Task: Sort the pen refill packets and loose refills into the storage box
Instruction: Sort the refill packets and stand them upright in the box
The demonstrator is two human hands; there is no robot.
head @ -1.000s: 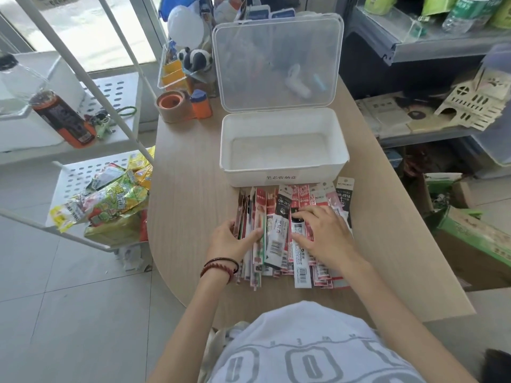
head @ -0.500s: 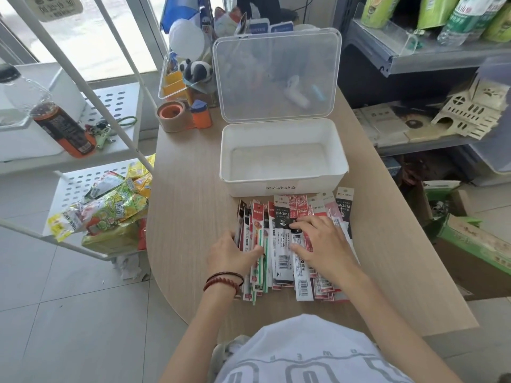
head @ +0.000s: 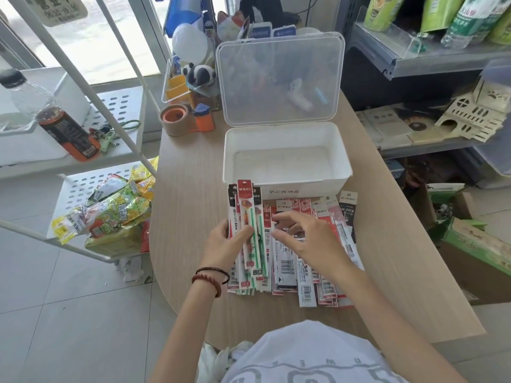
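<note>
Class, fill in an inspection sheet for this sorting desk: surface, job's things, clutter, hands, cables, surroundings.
Surface: wooden table, pale grain.
Job's things: storage box open, lid up, nothing seen inside; refill packets spread before it.
Clutter: tape roll and panda toy beyond the box, to its left.
Hands: left hand grips a bundle of packets; right hand open over the spread.
Cables: nothing seen on the table.
Surroundings: snack packets and bottle on rack left; shelves right.

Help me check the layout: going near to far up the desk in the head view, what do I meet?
Refill packets spread on the desk → white storage box → its upright clear lid.
</note>
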